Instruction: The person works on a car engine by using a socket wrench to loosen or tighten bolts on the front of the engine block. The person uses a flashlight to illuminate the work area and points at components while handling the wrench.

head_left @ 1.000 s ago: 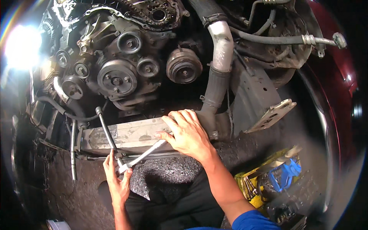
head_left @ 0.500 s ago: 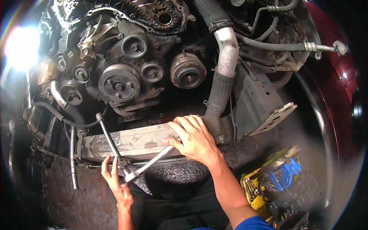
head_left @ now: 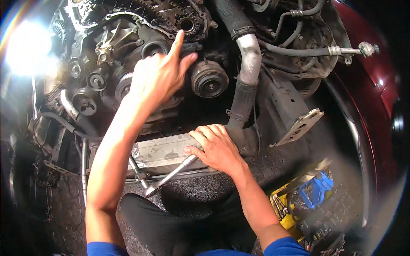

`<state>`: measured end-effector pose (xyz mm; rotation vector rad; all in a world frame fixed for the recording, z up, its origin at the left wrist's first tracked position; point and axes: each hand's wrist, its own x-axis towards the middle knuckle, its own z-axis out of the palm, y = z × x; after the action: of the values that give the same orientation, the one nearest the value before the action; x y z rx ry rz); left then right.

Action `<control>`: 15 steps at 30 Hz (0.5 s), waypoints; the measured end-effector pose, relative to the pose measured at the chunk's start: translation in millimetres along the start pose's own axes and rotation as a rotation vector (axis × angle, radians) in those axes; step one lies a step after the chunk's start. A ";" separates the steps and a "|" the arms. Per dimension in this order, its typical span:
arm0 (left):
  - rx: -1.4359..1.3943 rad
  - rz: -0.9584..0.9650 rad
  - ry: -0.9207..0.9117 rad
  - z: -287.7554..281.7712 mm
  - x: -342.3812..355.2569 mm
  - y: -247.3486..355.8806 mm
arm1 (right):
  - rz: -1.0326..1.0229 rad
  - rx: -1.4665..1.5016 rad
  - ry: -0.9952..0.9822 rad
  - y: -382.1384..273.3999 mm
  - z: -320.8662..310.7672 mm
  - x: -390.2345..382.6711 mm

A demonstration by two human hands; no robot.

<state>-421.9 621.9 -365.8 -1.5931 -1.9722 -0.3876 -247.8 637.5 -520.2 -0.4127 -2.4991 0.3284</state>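
Left hand (head_left: 160, 74) open, fingers spread over the engine pulleys (head_left: 126, 85), right hand (head_left: 215, 147) clamped on the ratchet wrench (head_left: 171, 176) just below it, engine front stripped bare, reassembly apparently not begun.

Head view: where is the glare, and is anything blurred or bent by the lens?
Head view: a white glare burns out the upper left corner beside the pulleys; the yellow tool tray at lower right is soft and smeared; the red car body curves with the fisheye rim; the left hand and right hand on the ratchet are sharp enough.
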 end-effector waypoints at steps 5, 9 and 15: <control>0.117 0.045 0.098 33.3 42.0 -7.1 | -0.023 0.020 0.023 -0.3 1.4 -2.6; 0.184 0.055 0.117 41.9 48.1 -0.1 | -0.027 0.000 0.041 3.8 -0.6 -4.4; 0.212 0.003 0.294 52.2 42.4 -7.5 | -0.027 0.037 0.025 -0.8 0.7 -3.6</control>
<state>-447.5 682.6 -381.4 -1.3241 -1.7249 -0.3742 -245.6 635.4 -522.3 -0.3654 -2.4685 0.3555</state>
